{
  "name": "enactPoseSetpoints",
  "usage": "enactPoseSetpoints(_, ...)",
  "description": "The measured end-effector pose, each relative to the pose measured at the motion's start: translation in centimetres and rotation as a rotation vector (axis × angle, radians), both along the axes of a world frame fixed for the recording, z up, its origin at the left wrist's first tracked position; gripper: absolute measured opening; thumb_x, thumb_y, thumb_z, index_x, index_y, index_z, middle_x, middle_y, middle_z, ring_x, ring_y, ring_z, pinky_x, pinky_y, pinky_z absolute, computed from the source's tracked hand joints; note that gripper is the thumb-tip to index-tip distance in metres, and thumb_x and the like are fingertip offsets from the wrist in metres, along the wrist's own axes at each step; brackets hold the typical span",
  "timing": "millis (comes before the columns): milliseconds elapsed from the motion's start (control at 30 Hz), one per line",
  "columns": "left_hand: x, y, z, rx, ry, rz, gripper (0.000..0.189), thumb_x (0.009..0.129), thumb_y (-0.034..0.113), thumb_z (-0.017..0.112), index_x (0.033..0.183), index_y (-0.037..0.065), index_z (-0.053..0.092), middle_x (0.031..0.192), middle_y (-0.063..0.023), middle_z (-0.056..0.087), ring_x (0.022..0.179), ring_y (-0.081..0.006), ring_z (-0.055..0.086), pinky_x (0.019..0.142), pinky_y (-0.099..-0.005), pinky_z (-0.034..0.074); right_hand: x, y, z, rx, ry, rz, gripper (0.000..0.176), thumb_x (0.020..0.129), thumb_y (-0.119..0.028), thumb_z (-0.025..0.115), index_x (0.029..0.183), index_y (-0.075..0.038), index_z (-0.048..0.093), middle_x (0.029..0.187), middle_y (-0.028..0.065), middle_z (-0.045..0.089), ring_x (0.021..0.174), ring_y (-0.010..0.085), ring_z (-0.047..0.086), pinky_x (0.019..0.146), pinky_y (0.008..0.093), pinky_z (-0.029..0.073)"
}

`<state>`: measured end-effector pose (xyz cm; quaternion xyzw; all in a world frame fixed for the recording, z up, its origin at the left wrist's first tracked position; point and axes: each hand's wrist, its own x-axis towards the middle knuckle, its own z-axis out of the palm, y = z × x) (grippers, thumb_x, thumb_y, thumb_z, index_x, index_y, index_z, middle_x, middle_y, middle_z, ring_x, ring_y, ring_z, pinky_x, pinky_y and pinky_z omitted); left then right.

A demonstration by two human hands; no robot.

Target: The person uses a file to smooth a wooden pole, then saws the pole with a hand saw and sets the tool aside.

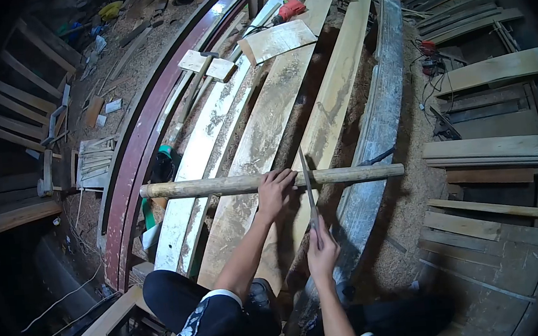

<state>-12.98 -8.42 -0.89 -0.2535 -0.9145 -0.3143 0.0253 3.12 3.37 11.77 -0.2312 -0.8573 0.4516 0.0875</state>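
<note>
A long round wooden pole [213,185] lies crosswise over several boards. My left hand [272,196] grips it near its middle, fingers bent over the top. Closed around a handle, my right hand [322,256] holds a handsaw [310,193], its narrow blade pointing away from me. That blade crosses the pole just right of my left fingers. Beneath the pole run a wide pale plank [265,123], a narrower plank [334,105] and a bluish-grey beam [384,113].
A wooden mallet [198,78], a flat board piece [278,42] and a red power drill [289,7] lie farther up the planks. A curved dark-red beam [144,131] runs along the left. Stacked boards [488,149] stand at the right; sawdust covers the floor.
</note>
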Motion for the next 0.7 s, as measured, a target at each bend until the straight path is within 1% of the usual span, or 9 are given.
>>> enactPoseSetpoints(67, -0.2, 0.1, 0.1, 0.022, -0.054, -0.009, 0.049, 0.091, 0.033, 0.07, 0.137, 0.017, 0.067, 0.136, -0.0059, 0.067, 0.128, -0.0287, 0.058, 0.11, -0.0456, 0.042, 1.1, -0.3, 0.6, -0.036, -0.02, -0.028, 0.039, 0.101, -0.007, 0.061, 0.139, 0.001, 0.062, 0.129, 0.0261, 0.069, 0.118, 0.0412, 0.068, 0.095, 0.0437, 0.056)
enactPoseSetpoints(200, -1.2, 0.3, 0.0, 0.012, -0.069, 0.002, 0.048, 0.093, 0.038, 0.066, 0.136, 0.017, 0.067, 0.136, -0.0079, 0.067, 0.127, -0.0289, 0.058, 0.11, -0.0464, 0.042, -1.3, -0.9, -0.6, 0.02, -0.016, -0.052, 0.039, 0.101, -0.008, 0.061, 0.138, 0.002, 0.063, 0.127, 0.0264, 0.069, 0.116, 0.0404, 0.069, 0.095, 0.0433, 0.055)
enactPoseSetpoints(333, -0.8, 0.0, -0.3, 0.031, -0.028, -0.028, 0.052, 0.091, 0.038, 0.07, 0.139, 0.017, 0.064, 0.138, -0.0062, 0.066, 0.122, -0.0297, 0.06, 0.104, -0.0466, 0.043, -0.6, -0.8, -0.4, -0.006, -0.035, -0.063, 0.039, 0.102, -0.011, 0.063, 0.138, 0.003, 0.062, 0.125, 0.027, 0.07, 0.112, 0.038, 0.072, 0.092, 0.0395, 0.056)
enactPoseSetpoints(467, 0.5, 0.8, -0.3, -0.049, -0.02, -0.016, 0.053, 0.09, 0.04, 0.071, 0.138, 0.018, 0.064, 0.13, -0.0067, 0.066, 0.123, -0.0287, 0.057, 0.106, -0.0481, 0.039, -0.1, -0.1, 2.1, 0.04, -0.076, -0.022, 0.039, 0.102, -0.011, 0.063, 0.138, 0.004, 0.062, 0.121, 0.0269, 0.072, 0.109, 0.0357, 0.074, 0.087, 0.0396, 0.057)
enactPoseSetpoints(500, 0.4, 1.0, -1.1, -0.031, 0.004, -0.011, 0.053, 0.089, 0.039, 0.072, 0.138, 0.02, 0.064, 0.126, -0.0068, 0.066, 0.12, -0.0283, 0.057, 0.107, -0.0476, 0.038, -0.1, 0.1, 1.4, 0.034, -0.009, -0.001, 0.038, 0.103, -0.011, 0.062, 0.138, 0.003, 0.062, 0.12, 0.027, 0.072, 0.109, 0.036, 0.074, 0.086, 0.0395, 0.057)
enactPoseSetpoints(533, 0.0, 1.0, -0.8, -0.024, 0.021, 0.02, 0.053, 0.089, 0.039, 0.072, 0.138, 0.02, 0.064, 0.126, -0.0068, 0.066, 0.12, -0.0283, 0.057, 0.107, -0.0476, 0.038, -0.3, 0.3, 1.3, 0.021, -0.036, 0.009, 0.039, 0.102, -0.011, 0.062, 0.139, 0.002, 0.062, 0.12, 0.027, 0.072, 0.11, 0.036, 0.073, 0.088, 0.0396, 0.057)
enactPoseSetpoints(600, 0.1, 1.1, -0.5, -0.114, -0.034, -0.02, 0.048, 0.088, 0.032, 0.073, 0.134, 0.022, 0.065, 0.125, -0.007, 0.066, 0.118, -0.0284, 0.058, 0.106, -0.0464, 0.04, -0.5, 0.8, 0.6, 0.005, 0.053, 0.03, 0.039, 0.102, -0.01, 0.062, 0.139, 0.002, 0.062, 0.12, 0.0276, 0.071, 0.113, 0.0348, 0.073, 0.091, 0.0395, 0.056)
enactPoseSetpoints(633, 0.1, 1.0, -0.6, -0.14, 0.014, -0.018, 0.049, 0.087, 0.031, 0.073, 0.135, 0.023, 0.065, 0.123, -0.0064, 0.066, 0.116, -0.0274, 0.058, 0.106, -0.0461, 0.039, 0.0, 0.9, 0.3, -0.016, 0.063, 0.048, 0.039, 0.102, -0.01, 0.062, 0.139, 0.002, 0.062, 0.12, 0.0276, 0.071, 0.113, 0.0348, 0.073, 0.091, 0.0395, 0.056)
enactPoseSetpoints(700, 0.3, 1.4, -0.5, -0.141, 0.029, -0.028, 0.053, 0.084, 0.03, 0.074, 0.136, 0.021, 0.065, 0.124, -0.0077, 0.066, 0.117, -0.0276, 0.058, 0.105, -0.046, 0.039, 1.1, 2.1, 0.0, -0.04, -0.028, 0.051, 0.038, 0.103, -0.01, 0.061, 0.139, 0.003, 0.062, 0.124, 0.0276, 0.07, 0.116, 0.0341, 0.071, 0.094, 0.0395, 0.055)
